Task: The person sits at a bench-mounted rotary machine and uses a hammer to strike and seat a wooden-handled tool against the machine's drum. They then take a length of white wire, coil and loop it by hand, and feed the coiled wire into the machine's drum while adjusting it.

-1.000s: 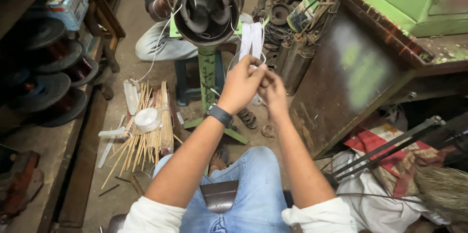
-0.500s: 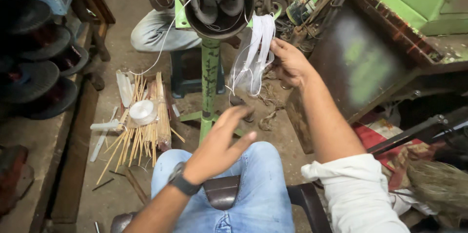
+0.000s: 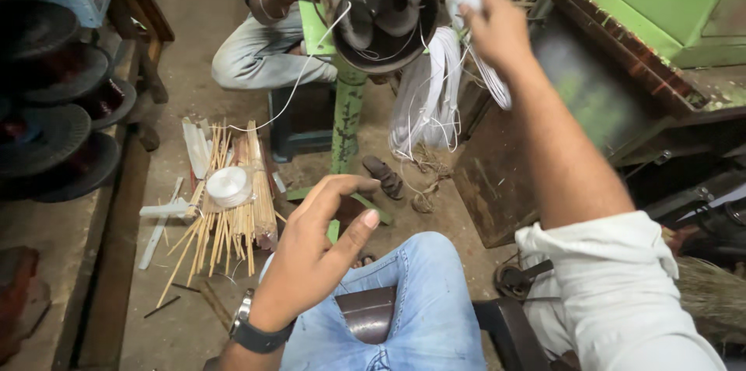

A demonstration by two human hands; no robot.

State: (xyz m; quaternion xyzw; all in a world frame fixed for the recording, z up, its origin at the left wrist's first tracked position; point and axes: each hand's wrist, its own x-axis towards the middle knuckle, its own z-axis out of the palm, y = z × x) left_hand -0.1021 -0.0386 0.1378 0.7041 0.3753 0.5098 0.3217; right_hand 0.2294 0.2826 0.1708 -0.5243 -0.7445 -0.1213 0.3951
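Round steel motor housing (image 3: pixel 385 10): mounted atop a green metal post (image 3: pixel 344 126), ahead of the seated person's knees. Right hand (image 3: pixel 497 25): raised just right of the housing, closed on a bundle of white cords (image 3: pixel 435 83) hanging beside the post. Left hand (image 3: pixel 322 250): lower, empty, fingers spread, above the left knee. Thin wooden sticks (image 3: pixel 233 208): on the floor left of the post, a white tape roll (image 3: pixel 229 184) on them. Another seated person (image 3: pixel 264 37): behind the housing.

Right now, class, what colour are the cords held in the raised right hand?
White, seen best in the head view: the cords hang from the right hand.
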